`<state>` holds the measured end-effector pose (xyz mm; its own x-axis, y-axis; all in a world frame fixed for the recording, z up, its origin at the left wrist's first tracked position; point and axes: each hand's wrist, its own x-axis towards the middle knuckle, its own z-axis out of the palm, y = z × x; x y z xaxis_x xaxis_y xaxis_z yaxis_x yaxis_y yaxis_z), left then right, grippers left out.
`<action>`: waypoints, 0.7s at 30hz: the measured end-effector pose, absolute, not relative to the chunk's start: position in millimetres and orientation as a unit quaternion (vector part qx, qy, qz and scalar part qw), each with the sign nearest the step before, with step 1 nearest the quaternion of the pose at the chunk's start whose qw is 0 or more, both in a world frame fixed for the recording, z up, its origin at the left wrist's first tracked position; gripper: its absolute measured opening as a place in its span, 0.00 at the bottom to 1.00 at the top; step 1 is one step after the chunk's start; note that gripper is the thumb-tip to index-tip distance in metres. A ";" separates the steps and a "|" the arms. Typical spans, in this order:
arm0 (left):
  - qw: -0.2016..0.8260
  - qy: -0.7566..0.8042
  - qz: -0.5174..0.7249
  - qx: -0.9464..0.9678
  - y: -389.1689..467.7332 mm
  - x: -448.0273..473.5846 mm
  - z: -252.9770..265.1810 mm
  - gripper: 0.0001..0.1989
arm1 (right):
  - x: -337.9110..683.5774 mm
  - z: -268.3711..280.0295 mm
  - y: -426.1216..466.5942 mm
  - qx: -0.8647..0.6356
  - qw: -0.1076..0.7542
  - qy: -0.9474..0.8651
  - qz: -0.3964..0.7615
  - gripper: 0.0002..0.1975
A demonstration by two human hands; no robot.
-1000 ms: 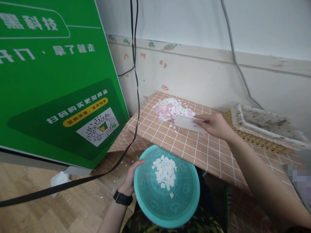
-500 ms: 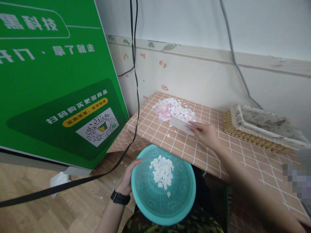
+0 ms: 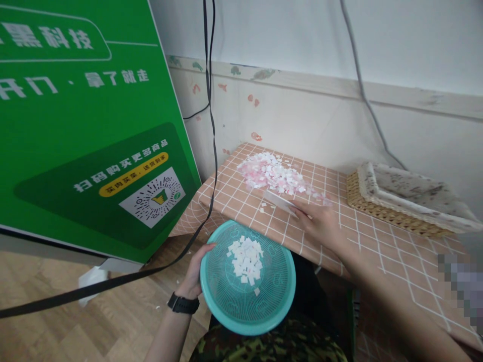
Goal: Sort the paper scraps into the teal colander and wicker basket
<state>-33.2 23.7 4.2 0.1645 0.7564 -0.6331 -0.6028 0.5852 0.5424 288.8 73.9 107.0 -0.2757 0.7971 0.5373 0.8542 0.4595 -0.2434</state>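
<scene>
My left hand (image 3: 196,269) grips the left rim of a round teal plastic colander (image 3: 275,301), which I hold just under the table's front edge. White paper scraps (image 3: 247,259) lie in its bottom. Over the table, my right hand (image 3: 317,221) is closed on a flat white card (image 3: 279,201), its long edge low against the cloth. Just beyond the card spreads a heap of small white and pink paper scraps (image 3: 271,173). A few loose scraps (image 3: 263,207) lie on the near side of the card.
A checked brown cloth covers the table (image 3: 377,246). A lined wicker basket (image 3: 400,216) stands at its right, by the wall. Left is a big green cabinet (image 3: 94,115) with white lettering. A black strap (image 3: 213,151) hangs down and crosses in front of the table's left end.
The card has moved slightly toward me and tilted more upright, and the heap trails further right. The colander has shifted a little left and up with my left hand.
</scene>
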 end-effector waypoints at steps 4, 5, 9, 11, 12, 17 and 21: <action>0.752 0.466 0.459 0.085 24.7 -31.5 8.3 0.04 | 279.7 106.3 58.1 -0.497 0.303 -0.813 -0.002 0.14; 0.748 0.467 0.463 0.084 25.1 -30.8 9.6 0.04 | 277.5 107.3 54.5 -0.492 0.307 -0.814 0.012 0.14; 0.751 0.459 0.468 0.074 26.7 -27.8 14.5 0.04 | 273.0 106.9 48.7 -0.487 0.329 -0.809 0.030 0.14; 0.759 0.446 0.469 0.077 26.9 -26.6 15.9 0.05 | 273.0 102.6 48.0 -0.482 0.327 -0.813 0.026 0.15; 0.762 0.438 0.469 0.080 26.8 -26.2 16.3 0.06 | 272.9 100.3 46.8 -0.473 0.322 -0.820 0.030 0.16; 0.765 0.429 0.473 0.079 25.2 -25.9 16.9 0.07 | 264.1 100.1 27.3 -0.402 0.314 -0.855 0.087 0.25; 0.767 0.431 0.468 0.074 24.0 -26.0 16.6 0.07 | 259.8 112.3 13.2 -0.382 0.320 -0.857 0.132 0.27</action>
